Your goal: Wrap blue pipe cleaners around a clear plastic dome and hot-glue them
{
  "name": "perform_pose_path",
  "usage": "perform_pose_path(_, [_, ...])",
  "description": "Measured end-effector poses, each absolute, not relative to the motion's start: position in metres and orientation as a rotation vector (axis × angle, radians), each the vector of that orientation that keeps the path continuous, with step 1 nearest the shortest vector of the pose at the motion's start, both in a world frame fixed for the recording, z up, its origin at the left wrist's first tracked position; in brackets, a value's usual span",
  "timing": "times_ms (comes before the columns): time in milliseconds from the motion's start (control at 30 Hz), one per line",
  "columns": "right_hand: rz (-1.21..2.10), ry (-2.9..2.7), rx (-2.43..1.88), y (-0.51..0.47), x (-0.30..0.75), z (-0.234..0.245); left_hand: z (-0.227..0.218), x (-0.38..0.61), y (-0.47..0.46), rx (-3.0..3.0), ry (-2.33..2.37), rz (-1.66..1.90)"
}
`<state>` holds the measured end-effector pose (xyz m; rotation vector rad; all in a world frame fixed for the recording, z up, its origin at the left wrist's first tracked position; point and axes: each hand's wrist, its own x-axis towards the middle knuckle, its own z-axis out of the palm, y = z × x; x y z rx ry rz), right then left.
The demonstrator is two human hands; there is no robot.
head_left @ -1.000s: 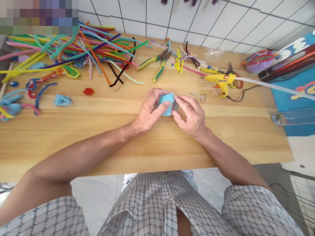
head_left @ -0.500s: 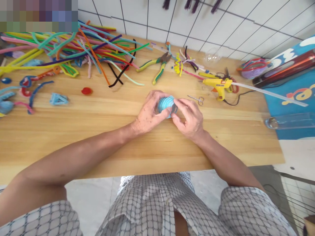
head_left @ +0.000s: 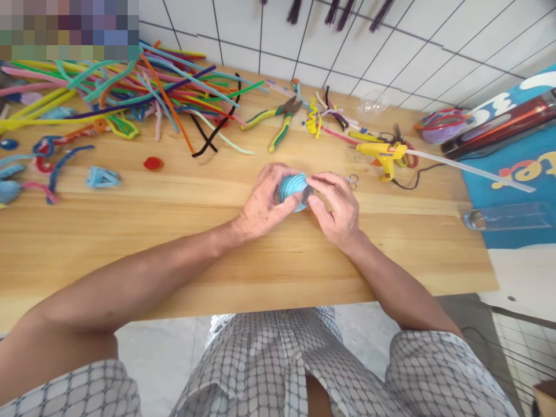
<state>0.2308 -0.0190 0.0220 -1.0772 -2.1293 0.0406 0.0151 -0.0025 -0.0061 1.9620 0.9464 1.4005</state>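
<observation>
Currently the left hand (head_left: pixel 260 204) and the right hand (head_left: pixel 336 204) close together on one small blue wound ball (head_left: pixel 292 190) of pipe cleaner, held just above the wooden bench (head_left: pixel 174 243) near its middle. The left hand cups the ball from the left with its thumb pressed across the front; the right hand pinches the ball's right end between thumb and fingertips. Compared with the views from a second earlier, the grip and the ball's place are nearly unchanged; the right fingertips have shifted slightly on the right end, which suggests that the winding is being pressed and tidied in place rather than moved. Counted items: one ball in the hands; one pair of pliers (head_left: pixel 278 119) with green-yellow handles, well behind the hands; one yellow glue gun (head_left: pixel 384 153) to the right rear, with a long clear stick running from it; one small pair of scissors (head_left: pixel 354 181) just beside the right hand; one red disc (head_left: pixel 153 164) to the left; one heap of loose pipe cleaners (head_left: pixel 130 95), too many to count, at the left rear.
</observation>
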Motion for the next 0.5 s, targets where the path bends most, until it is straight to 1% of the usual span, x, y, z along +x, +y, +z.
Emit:
perform_pose_path(267, [-0.001,-2.113,-1.128,-0.0132,0.2315,0.0233,-0.0041,0.0132,0.0006,2.007,0.905,1.377])
perform_pose_path(500, [-0.066,-2.155,-1.015,-0.0111,0.2348,0.0271,-0.0073,0.0156,0.0032,2.020,0.880,1.415])
